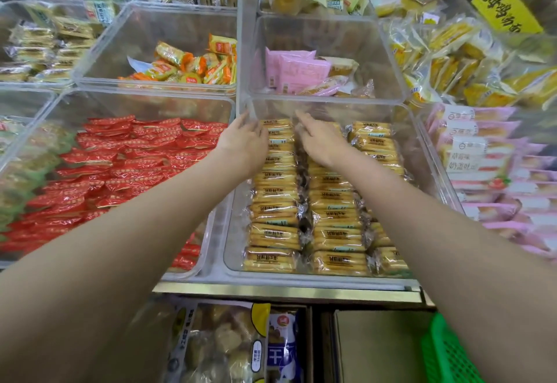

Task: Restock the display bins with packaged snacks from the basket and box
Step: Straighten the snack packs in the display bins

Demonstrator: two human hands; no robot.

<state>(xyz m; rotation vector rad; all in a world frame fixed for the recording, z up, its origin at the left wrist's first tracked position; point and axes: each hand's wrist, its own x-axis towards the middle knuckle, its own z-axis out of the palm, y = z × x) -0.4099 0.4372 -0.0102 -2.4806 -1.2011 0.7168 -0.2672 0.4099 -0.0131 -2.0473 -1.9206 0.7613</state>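
Now both hands, left (244, 138) and right (321, 141), rest flat-fingered on biscuit packs (275, 202) with unreadable labels.

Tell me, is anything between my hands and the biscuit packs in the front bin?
Nothing visible. The left hand and right hand already rest on the back rows of biscuit packs, inside the open-topped clear bin.
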